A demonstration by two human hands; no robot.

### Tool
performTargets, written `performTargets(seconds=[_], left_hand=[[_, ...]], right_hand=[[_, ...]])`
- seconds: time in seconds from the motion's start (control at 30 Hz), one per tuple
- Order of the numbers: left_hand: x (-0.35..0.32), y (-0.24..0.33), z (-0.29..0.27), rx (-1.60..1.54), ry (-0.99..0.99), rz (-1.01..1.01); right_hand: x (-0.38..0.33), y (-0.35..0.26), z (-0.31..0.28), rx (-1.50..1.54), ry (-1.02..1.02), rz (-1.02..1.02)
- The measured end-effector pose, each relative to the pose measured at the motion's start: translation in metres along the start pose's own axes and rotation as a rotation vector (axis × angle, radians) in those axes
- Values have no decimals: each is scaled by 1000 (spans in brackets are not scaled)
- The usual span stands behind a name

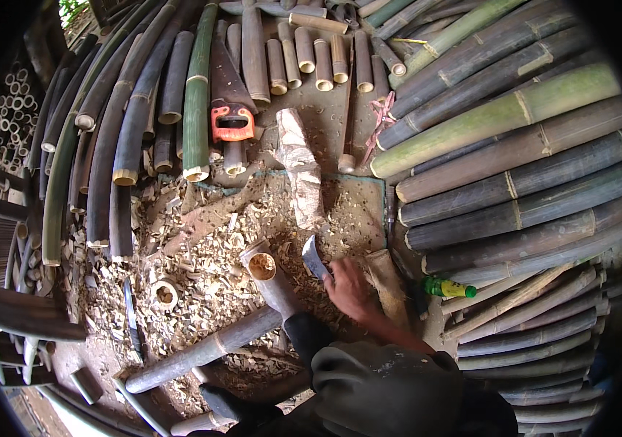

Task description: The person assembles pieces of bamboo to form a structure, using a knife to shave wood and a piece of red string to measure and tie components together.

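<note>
My right hand reaches in from the lower right, its fingers closed around the grip of a knife with a curved blade. The blade points up and away, above the wood shavings. Just left of it, a short bamboo tube is tilted with its hollow, pale-rimmed end up. A long dark bamboo pole lies slantwise below that tube. Beyond the blade is a pale, rough-hewn log. My left hand does not show.
Shavings cover the ground. A saw with an orange handle lies at the far left among bamboo poles. Stacked bamboo fills the right side. A green bottle lies right of my hand, and a long blade lies at left.
</note>
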State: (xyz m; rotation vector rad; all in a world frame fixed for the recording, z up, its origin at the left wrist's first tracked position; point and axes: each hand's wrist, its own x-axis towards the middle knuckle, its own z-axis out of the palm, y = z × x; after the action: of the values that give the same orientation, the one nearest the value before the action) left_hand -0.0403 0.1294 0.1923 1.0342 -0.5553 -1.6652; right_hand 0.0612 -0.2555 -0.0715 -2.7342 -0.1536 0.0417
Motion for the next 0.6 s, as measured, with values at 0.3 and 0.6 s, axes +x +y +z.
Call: performTargets(seconds=[0.3,0.6], left_hand=[[40,-27,-92,175,340,-101],[208,6,-173,-477,1040,483]], right_hand=[[67,188,-46,-237,-144,541],[69,98,-146,397,-204,196]])
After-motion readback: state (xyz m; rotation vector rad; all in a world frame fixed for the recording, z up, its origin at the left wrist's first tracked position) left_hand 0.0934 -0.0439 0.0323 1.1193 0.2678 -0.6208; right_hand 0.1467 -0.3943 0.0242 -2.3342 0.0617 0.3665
